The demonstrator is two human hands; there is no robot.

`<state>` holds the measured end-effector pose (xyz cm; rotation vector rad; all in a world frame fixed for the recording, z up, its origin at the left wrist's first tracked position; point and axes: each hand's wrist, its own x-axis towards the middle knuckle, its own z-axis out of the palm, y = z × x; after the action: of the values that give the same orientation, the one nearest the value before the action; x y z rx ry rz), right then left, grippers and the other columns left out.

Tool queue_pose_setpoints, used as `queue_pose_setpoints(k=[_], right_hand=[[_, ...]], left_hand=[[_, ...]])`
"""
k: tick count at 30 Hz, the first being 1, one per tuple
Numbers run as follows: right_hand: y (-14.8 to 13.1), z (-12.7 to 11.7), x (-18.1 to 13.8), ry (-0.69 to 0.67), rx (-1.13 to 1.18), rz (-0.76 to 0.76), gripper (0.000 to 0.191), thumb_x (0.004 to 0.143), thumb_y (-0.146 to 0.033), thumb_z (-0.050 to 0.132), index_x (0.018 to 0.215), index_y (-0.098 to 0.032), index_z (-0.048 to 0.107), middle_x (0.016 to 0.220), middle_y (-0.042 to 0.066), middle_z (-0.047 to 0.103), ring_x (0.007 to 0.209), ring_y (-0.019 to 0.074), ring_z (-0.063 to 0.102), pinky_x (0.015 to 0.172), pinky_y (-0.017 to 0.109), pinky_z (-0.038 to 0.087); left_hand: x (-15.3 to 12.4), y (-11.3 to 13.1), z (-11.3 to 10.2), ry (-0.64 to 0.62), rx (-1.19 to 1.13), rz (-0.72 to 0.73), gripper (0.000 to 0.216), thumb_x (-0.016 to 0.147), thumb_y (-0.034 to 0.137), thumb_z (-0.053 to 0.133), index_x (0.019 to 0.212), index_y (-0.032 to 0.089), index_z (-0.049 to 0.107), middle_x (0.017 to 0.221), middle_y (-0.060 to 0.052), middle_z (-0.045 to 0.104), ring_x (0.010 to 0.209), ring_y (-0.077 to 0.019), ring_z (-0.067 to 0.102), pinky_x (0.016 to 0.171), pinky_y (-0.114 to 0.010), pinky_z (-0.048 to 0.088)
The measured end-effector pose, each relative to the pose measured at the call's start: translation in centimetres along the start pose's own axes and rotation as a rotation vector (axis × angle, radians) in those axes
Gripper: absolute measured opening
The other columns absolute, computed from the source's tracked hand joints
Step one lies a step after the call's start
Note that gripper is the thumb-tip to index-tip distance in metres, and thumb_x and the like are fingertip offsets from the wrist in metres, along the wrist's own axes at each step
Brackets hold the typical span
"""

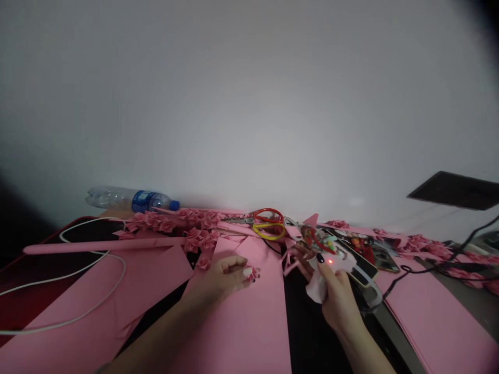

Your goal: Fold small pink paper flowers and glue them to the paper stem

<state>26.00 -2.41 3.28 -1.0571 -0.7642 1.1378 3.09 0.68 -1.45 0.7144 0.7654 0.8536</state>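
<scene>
My left hand [228, 275] rests on a pink paper sheet [241, 322], its fingers pinched on a small pink paper flower [253, 273]. My right hand [337, 296] is closed around a pale glue gun [335, 259] with a small red light, its forefinger stretched along the top. The gun's tip points left toward a folded bit of pink paper [288, 262]. Both hands are near the middle of the table.
Folded pink flowers [195, 226] lie heaped at the back, with red and yellow scissors [267, 223], a plastic water bottle [132, 199] and a long pink paper roll [101, 246]. A white cable [78, 270] loops left; black cables [440, 262] and a phone [384, 257] lie right.
</scene>
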Motion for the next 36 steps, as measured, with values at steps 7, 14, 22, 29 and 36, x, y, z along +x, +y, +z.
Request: queue_pose_setpoints(k=[7, 14, 22, 29, 36], right_hand=[[0.2, -1.2, 0.8, 0.127, -0.211, -0.091, 0.036, 0.067, -0.045, 0.084, 0.086, -0.017, 0.072, 0.081, 0.009, 0.077, 0.078, 0.0289, 0.073, 0.065, 0.037, 0.06], [0.3, -1.2, 0.6, -0.006, -0.367, -0.095, 0.035, 0.078, -0.049, 0.074, 0.072, -0.015, 0.067, 0.059, 0.004, 0.066, 0.045, 0.0145, 0.056, 0.043, 0.026, 0.045], [1.3, -1.6, -0.3, -0.328, -0.541, 0.149, 0.041, 0.077, -0.057, 0.069, 0.078, -0.017, 0.058, 0.047, -0.005, 0.052, 0.035, 0.0081, 0.041, 0.036, 0.02, 0.028], [1.5, -1.1, -0.7, -0.486, -0.653, 0.182, 0.026, 0.079, -0.041, 0.067, 0.082, -0.019, 0.056, 0.052, -0.006, 0.053, 0.038, 0.0068, 0.039, 0.037, 0.018, 0.03], [1.1, -0.6, -0.7, -0.511, -0.729, 0.162, 0.015, 0.079, -0.029, 0.062, 0.073, -0.02, 0.052, 0.052, -0.006, 0.053, 0.039, 0.0072, 0.04, 0.038, 0.018, 0.031]], left_hand=[[-0.6, 0.6, 0.1, -0.029, 0.215, 0.052, 0.036, 0.066, 0.047, 0.083, 0.077, 0.017, 0.068, 0.087, -0.006, 0.074, 0.092, -0.022, 0.068, 0.089, -0.035, 0.051], [-1.2, 1.1, 1.2, 0.019, 0.399, 0.191, 0.021, 0.071, 0.034, 0.078, 0.074, 0.017, 0.065, 0.077, -0.003, 0.068, 0.079, -0.0192, 0.065, 0.076, -0.03, 0.05], [-1.0, 0.8, 0.8, 0.157, 0.594, 0.311, 0.007, 0.074, 0.022, 0.068, 0.079, 0.018, 0.065, 0.08, -0.003, 0.068, 0.085, -0.022, 0.065, 0.077, -0.031, 0.049], [-1.2, 0.8, 0.9, 0.178, 0.616, 0.335, 0.012, 0.074, 0.023, 0.067, 0.084, 0.018, 0.065, 0.084, -0.003, 0.072, 0.089, -0.0245, 0.068, 0.08, -0.031, 0.052], [-1.2, 0.7, 0.9, 0.159, 0.717, 0.369, 0.008, 0.075, 0.024, 0.063, 0.081, 0.019, 0.064, 0.081, -0.003, 0.073, 0.082, -0.0217, 0.068, 0.074, -0.029, 0.052]])
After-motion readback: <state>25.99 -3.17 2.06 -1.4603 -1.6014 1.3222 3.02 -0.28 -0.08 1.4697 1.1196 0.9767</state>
